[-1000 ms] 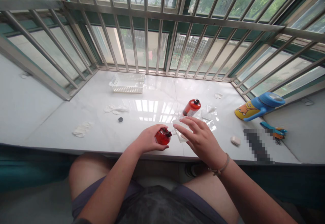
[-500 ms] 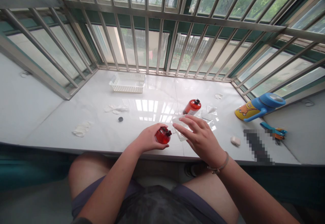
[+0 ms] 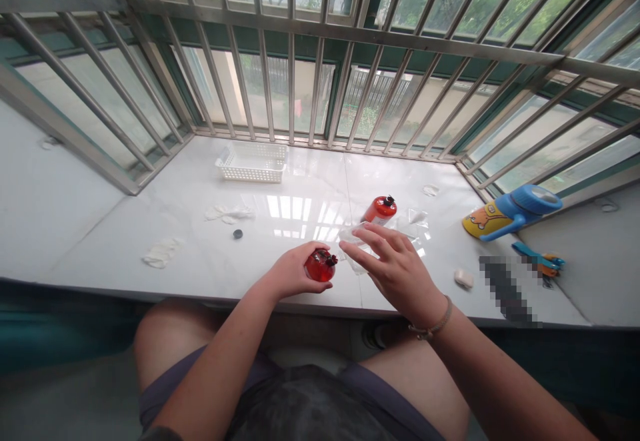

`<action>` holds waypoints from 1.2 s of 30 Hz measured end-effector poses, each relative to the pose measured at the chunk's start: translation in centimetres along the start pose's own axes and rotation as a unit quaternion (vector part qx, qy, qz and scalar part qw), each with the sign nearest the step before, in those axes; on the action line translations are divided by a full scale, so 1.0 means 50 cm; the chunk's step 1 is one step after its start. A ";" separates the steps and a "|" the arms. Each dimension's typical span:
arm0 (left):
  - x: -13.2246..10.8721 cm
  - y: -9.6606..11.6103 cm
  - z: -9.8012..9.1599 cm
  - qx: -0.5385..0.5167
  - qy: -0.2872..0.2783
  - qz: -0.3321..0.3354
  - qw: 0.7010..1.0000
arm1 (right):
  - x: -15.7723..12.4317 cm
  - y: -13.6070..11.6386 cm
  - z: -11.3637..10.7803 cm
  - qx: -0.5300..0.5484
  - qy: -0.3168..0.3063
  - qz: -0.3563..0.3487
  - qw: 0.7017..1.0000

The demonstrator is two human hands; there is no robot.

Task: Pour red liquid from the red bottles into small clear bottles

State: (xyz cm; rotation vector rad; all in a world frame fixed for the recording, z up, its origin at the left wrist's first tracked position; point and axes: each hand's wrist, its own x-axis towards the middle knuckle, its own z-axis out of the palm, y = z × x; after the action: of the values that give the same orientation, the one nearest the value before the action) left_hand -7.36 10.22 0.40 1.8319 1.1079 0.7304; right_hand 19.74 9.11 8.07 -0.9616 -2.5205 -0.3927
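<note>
My left hand (image 3: 295, 271) is wrapped round a small red bottle (image 3: 319, 267), whose narrow dark neck tilts toward the right. Fingers of my right hand (image 3: 395, 261) lie over a clear plastic container (image 3: 356, 237), bottle-like in shape; the thumb is hidden beneath. Its left end comes close to the red bottle's neck, and I cannot tell whether they touch. Just beyond my right hand stands a second red bottle (image 3: 381, 209) with a black top. A small dark round cap (image 3: 237, 234) lies on the white counter (image 3: 300, 194), left of my left hand.
A white perforated basket (image 3: 253, 164) stands by the barred window. Crumpled white pieces (image 3: 161, 253) lie at the left. Toward the right are clear wrappers (image 3: 417, 217), a whitish lump (image 3: 463, 278), a blue-and-yellow flask (image 3: 510, 211) and a blue-and-orange strap (image 3: 540, 257).
The clear container has risen slightly and covers more of the standing red bottle. The red bottle in my left hand has shifted a little. Both grips look the same.
</note>
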 end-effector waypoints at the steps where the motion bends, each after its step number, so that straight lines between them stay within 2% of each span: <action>1: 0.000 -0.001 0.000 0.000 0.000 0.000 1.000 | 0.001 0.000 -0.001 -0.002 0.000 -0.002 1.000; 36: 0.002 -0.018 -0.001 -0.011 0.008 0.016 1.000 | 0.032 0.012 -0.019 -0.028 0.004 -0.066 0.997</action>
State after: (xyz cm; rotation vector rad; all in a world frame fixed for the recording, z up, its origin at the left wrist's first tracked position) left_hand -7.72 10.55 -0.33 1.8321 1.0796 0.7743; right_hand 19.31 10.06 9.71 -0.8136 -2.5866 -0.5083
